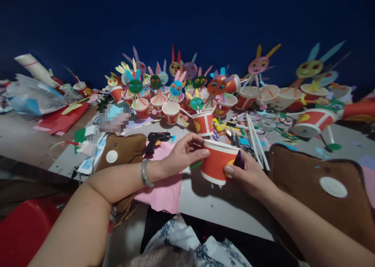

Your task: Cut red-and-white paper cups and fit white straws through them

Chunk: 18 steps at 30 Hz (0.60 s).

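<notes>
Left hand (186,153) and right hand (250,173) are half-curled, pinching opposite sides of the red cup (215,159); squeezing too hard could buckle its wall, I reckon.

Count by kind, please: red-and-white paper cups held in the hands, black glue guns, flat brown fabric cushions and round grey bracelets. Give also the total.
Red-and-white paper cup in the hands: 1
Black glue gun: 1
Flat brown fabric cushions: 2
Round grey bracelet: 1
Total: 5
</notes>
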Available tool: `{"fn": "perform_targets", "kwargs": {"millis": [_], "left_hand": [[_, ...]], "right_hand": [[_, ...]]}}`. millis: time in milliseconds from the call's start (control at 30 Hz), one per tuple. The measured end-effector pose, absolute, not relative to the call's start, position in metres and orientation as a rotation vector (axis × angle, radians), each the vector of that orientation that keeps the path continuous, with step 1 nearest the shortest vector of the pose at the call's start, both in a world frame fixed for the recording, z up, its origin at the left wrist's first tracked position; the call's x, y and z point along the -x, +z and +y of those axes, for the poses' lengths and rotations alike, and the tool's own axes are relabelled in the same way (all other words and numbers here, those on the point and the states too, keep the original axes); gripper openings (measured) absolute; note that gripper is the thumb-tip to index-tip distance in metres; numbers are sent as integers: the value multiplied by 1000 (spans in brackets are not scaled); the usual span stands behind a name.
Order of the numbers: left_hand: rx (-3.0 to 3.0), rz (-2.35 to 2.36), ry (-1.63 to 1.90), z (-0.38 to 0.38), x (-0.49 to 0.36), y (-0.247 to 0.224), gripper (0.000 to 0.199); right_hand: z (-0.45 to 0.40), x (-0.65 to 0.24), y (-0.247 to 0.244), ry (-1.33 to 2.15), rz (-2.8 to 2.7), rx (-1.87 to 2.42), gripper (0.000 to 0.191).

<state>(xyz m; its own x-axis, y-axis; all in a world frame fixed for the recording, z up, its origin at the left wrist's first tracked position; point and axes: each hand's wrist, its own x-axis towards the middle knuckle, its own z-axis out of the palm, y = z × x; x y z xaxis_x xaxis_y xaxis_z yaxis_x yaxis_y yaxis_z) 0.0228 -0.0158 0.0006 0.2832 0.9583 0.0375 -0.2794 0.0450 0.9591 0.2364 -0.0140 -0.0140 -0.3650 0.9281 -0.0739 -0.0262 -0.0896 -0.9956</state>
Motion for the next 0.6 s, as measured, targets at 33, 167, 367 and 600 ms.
{"fn": "perform_targets", "kwargs": {"millis": [33,167,367,600], "left_hand": [[-1110,792,1118,-16,-23,1,42],[-1097,795,1117,-18,-22,2,40],[-1161,691,1102,-15,-22,-3,42],[-1193,658,1012,-18,-21,0,39]], "right_hand": [[-14,-236,-13,1614,-1344,1019,59],[-14,-232,-3,1821,-1176,978,45],[-10,-231,7,1958,-1122,1038,50],[-6,-230,15,2047,-1034,1087,57]]}}
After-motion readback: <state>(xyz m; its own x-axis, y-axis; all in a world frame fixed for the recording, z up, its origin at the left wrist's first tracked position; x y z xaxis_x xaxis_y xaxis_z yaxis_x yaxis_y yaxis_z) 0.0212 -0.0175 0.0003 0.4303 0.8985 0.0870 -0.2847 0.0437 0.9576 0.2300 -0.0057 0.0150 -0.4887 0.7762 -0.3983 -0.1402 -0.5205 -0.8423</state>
